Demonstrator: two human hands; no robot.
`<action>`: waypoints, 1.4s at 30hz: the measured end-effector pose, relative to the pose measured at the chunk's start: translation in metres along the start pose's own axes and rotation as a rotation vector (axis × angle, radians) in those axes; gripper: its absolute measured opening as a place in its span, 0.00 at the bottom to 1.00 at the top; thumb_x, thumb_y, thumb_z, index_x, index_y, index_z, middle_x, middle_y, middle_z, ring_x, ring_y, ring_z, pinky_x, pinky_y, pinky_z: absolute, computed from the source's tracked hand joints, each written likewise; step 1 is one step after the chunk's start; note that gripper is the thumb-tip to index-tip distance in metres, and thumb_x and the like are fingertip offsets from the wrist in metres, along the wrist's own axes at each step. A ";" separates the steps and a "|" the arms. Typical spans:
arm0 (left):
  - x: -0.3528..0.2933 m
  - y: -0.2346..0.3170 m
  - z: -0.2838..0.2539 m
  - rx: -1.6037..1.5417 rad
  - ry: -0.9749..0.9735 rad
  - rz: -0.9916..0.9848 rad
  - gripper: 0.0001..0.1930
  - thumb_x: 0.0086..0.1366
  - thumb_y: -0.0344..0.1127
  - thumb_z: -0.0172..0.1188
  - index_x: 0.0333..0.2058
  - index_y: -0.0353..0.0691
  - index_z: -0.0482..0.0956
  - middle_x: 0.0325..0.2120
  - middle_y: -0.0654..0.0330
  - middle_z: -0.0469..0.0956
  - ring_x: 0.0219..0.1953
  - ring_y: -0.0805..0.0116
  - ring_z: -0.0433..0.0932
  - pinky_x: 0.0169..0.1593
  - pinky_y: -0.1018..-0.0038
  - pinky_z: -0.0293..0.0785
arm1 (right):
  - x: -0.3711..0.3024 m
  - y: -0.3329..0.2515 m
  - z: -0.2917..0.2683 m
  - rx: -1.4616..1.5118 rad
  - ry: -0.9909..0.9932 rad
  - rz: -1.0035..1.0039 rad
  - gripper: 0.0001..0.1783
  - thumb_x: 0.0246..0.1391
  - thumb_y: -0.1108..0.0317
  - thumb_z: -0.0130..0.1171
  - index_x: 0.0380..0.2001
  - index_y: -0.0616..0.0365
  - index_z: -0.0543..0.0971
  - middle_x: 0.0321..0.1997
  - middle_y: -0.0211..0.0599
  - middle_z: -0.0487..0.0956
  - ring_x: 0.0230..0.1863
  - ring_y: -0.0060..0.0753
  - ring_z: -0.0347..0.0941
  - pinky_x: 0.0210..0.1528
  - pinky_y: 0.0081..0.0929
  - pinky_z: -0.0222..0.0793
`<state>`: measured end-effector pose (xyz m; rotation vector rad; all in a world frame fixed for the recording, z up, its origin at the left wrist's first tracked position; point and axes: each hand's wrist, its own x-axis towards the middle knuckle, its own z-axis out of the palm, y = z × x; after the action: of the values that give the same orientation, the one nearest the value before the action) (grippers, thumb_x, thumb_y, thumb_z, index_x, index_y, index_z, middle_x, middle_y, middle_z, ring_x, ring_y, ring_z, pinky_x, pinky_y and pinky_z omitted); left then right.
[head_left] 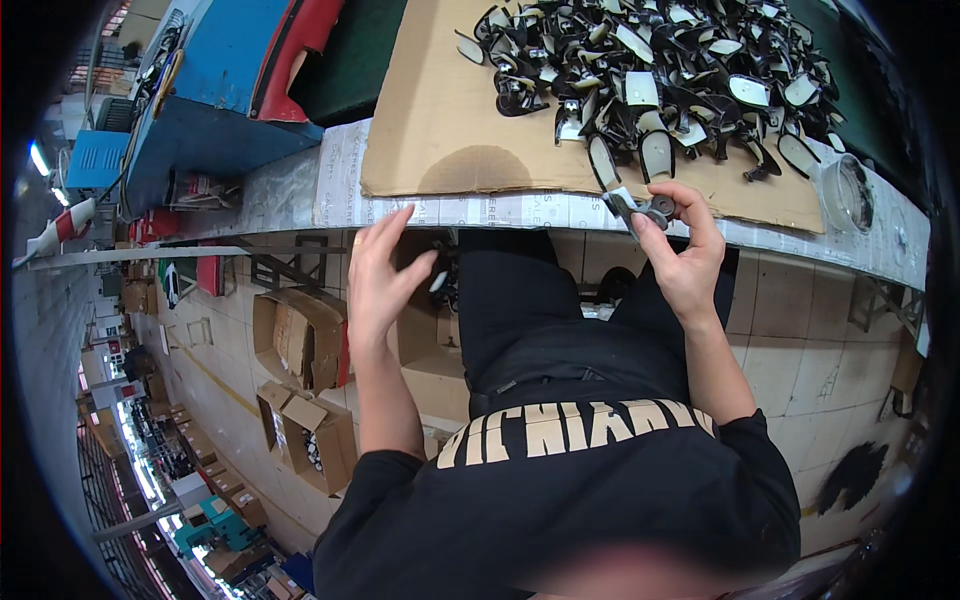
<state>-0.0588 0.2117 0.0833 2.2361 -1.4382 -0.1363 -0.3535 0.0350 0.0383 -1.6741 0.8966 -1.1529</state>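
My left hand (pixel 378 285) is raised just off the front edge of the table, fingers spread and nothing in them. Close to its thumb, below the edge, a small white-and-black piece (pixel 440 281) shows above an open carton; whether it is in the air or in the carton, I cannot tell. My right hand (pixel 690 250) pinches a small piece with a dark grey round part (pixel 661 206) and a pale, shiny plate, at the table's edge. Beyond it lies a heap of black curved pieces with cream oval faces (pixel 657 152), spread over a flat cardboard sheet (pixel 430 120).
A clear round tub (pixel 848 195) stands right of the heap. At the left are a blue machine housing (pixel 215 60) and a red panel (pixel 290 60). Open cartons (pixel 300 335) stand on the tiled floor, one with small pieces inside (pixel 312 450). My legs are under the table edge.
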 end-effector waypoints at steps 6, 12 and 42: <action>0.124 0.011 0.087 -0.512 0.084 0.080 0.25 0.56 0.38 0.70 0.52 0.37 0.80 0.47 0.54 0.82 0.48 0.63 0.79 0.50 0.71 0.74 | -0.010 -0.008 -0.001 -0.009 -0.022 -0.043 0.19 0.47 0.77 0.69 0.44 0.61 0.79 0.38 0.34 0.80 0.36 0.25 0.75 0.40 0.23 0.70; 0.174 0.006 0.152 -0.182 0.164 0.185 0.22 0.54 0.40 0.72 0.47 0.38 0.83 0.39 0.56 0.81 0.42 0.60 0.78 0.47 0.67 0.74 | -0.025 -0.009 -0.012 -0.022 -0.026 0.029 0.18 0.47 0.76 0.69 0.44 0.61 0.79 0.37 0.35 0.80 0.35 0.25 0.75 0.39 0.23 0.70; 0.013 0.102 0.084 -1.225 -0.160 0.032 0.31 0.56 0.18 0.67 0.60 0.33 0.72 0.49 0.60 0.78 0.47 0.77 0.78 0.50 0.79 0.77 | -0.009 -0.034 0.017 -0.054 -0.122 -0.267 0.21 0.40 0.78 0.72 0.42 0.58 0.82 0.38 0.34 0.82 0.36 0.32 0.73 0.40 0.27 0.70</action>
<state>-0.1658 0.1375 0.0563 1.1876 -0.9857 -0.9170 -0.3378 0.0596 0.0643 -1.9294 0.6459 -1.1946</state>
